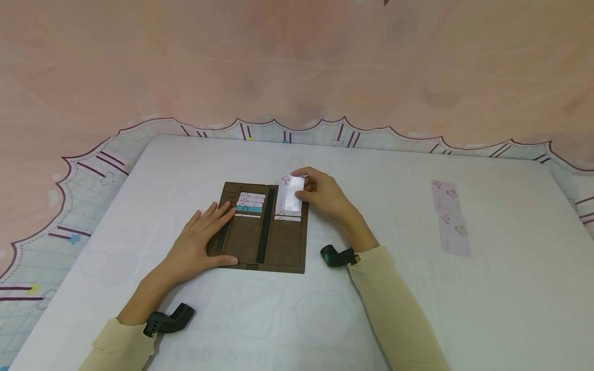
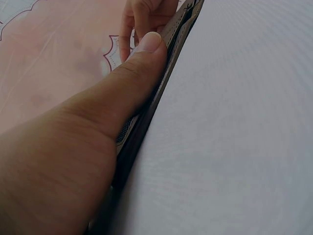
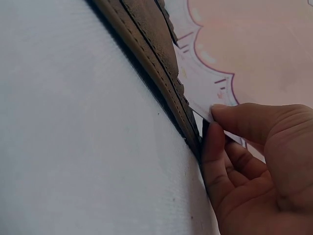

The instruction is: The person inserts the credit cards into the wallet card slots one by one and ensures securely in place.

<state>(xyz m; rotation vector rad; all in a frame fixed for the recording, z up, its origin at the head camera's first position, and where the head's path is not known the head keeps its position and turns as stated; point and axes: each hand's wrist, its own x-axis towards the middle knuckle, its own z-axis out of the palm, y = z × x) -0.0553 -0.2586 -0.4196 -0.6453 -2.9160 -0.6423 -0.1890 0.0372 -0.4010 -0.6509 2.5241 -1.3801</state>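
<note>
A brown stitched wallet (image 1: 286, 250) lies unfolded on the white table. My left hand (image 1: 198, 243) rests spread over its left side, with straight fingers on the card slots and the thumb along the lower edge. In the left wrist view that thumb (image 2: 142, 58) lies along the wallet's edge. At the upper right of the wallet, my right hand (image 1: 325, 195) pinches a white card (image 1: 285, 195) between thumb and fingers. The card's lower end is at the right panel's slots; much of it stands above them. Several cards (image 1: 251, 202), one of them blue, show in the left panel's slots.
White cards (image 1: 450, 216) with pink print lie in a column on the right of the table. A scalloped, patterned border (image 1: 297, 135) runs round the table's far and left sides. Both wrists wear black camera bands (image 1: 169, 319).
</note>
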